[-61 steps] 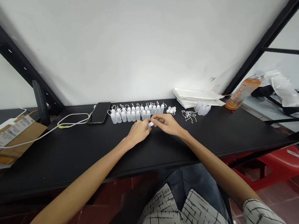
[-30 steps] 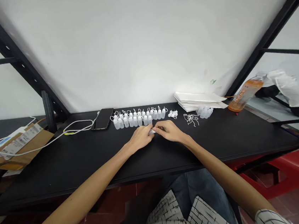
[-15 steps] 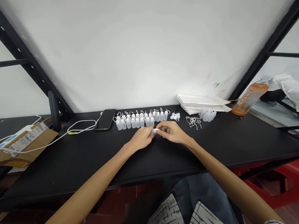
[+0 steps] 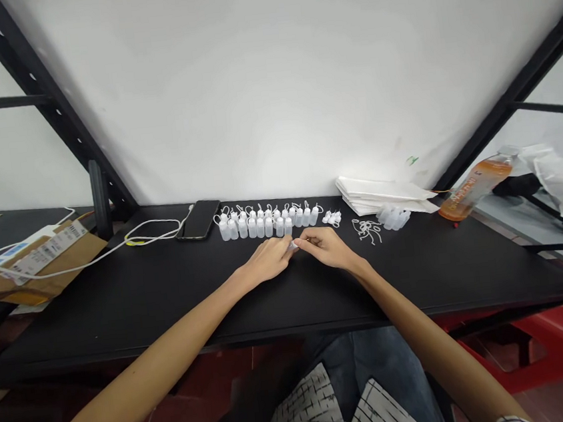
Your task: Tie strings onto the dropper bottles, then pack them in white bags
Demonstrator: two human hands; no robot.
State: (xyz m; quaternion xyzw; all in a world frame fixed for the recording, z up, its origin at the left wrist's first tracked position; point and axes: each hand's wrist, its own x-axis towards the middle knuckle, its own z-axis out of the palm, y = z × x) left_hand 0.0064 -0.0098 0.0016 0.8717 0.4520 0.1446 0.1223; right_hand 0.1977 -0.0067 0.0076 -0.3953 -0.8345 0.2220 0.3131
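My left hand point(image 4: 270, 259) is closed round a small white dropper bottle point(image 4: 293, 244), most of it hidden by the fingers. Thumb and fingers of my right hand point(image 4: 329, 247) pinch the bottle's cap end, so both hands meet over the black table. Just beyond them stand rows of small dropper bottles point(image 4: 252, 227) with looped cap straps. Right of these lie a few white caps point(image 4: 332, 218), a tangle of white strap rings point(image 4: 367, 230) and several translucent bottles without caps point(image 4: 393, 217) lying in a cluster.
A black phone point(image 4: 199, 219) with a white cable point(image 4: 155, 228) lies left of the bottles on the black table point(image 4: 170, 303). Stacked white paper point(image 4: 385, 193) rests by the wall. An orange drink bottle point(image 4: 475, 187) lies to the right. A cardboard box point(image 4: 77, 249) is at left.
The view has shifted slightly. My right fingers have closed further over the cap end, and less of the held bottle shows between my hands.
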